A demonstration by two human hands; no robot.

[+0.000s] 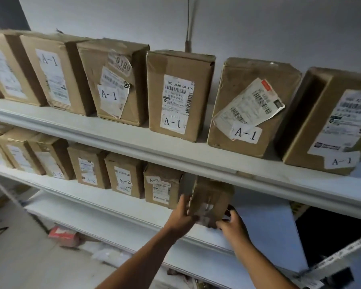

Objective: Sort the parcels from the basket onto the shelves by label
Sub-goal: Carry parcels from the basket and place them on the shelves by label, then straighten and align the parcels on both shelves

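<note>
A small brown cardboard parcel (212,200) stands at the right end of the row on the middle shelf (121,202), blurred, its label unreadable. My left hand (183,213) grips its left side and my right hand (231,223) grips its lower right corner. To its left stand several boxes labelled A-2, the nearest one (162,185) close beside the parcel. On the top shelf (133,140) stand several larger boxes labelled A-1, such as the one (178,94) in the middle. The basket is not in view.
The middle shelf continues as bare white surface (265,230) to the right of the parcel. A red packet (63,232) and white bags (111,255) lie below the bottom shelf on the left. A dark opening (333,236) lies at the lower right.
</note>
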